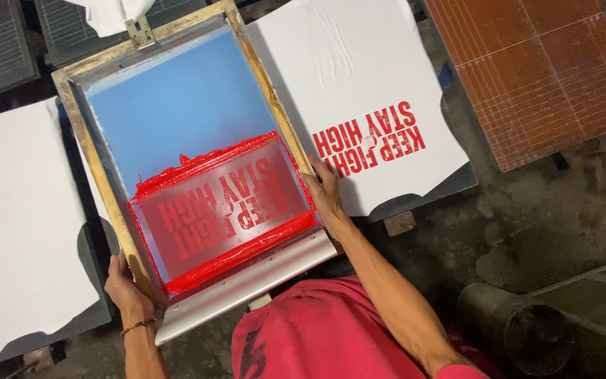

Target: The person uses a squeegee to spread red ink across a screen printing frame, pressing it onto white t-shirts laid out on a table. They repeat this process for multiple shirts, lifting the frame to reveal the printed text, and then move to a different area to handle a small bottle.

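A wooden-framed printing screen [257, 67] with a blue mesh lies in front of me, its near half smeared with red ink around a lettered stencil. A metal squeegee [247, 284] rests along the near edge of the frame. My left hand [126, 286] grips the frame's near left corner. My right hand [325, 196] holds the frame's right side. To the right lies a white shirt [359, 63] on a platen, carrying a red lettered print.
A blank white shirt [15, 224] lies on a platen at the left. A rust-coloured gridded board [548, 70] sits at the upper right. A dark pipe [527, 330] lies on the stained floor at the lower right. I wear a red shirt.
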